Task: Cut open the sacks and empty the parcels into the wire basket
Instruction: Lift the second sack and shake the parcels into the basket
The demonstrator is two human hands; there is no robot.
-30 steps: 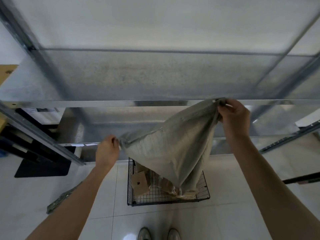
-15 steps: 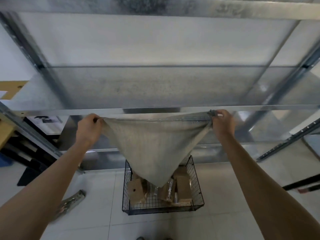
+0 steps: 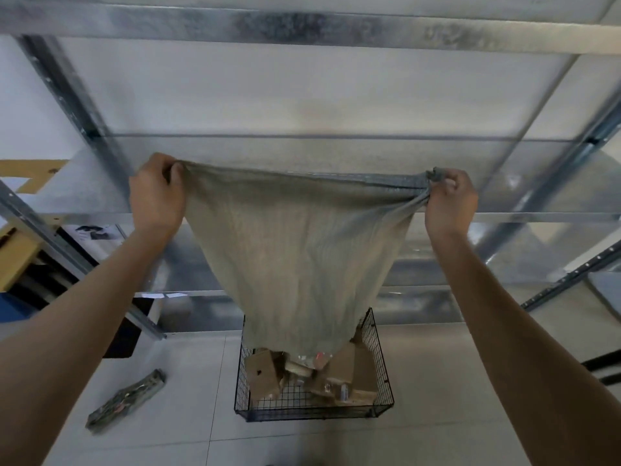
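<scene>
Here the emptying step is in hand. The left hand (image 3: pixel 158 193) grips one upper corner of the grey sack (image 3: pixel 295 250) and the right hand (image 3: pixel 450 203) pinches the other corner. The sack hangs stretched between them, in front of the metal shelves (image 3: pixel 302 25), with its lower end just above the wire basket (image 3: pixel 312 412) on the floor. Several brown parcels (image 3: pixel 353 368) lie in the basket under it. The sack looks flat and light, so I judge it is nearly empty. The next move probably calls for a short shake to be sure, then for laying the sack aside.
</scene>
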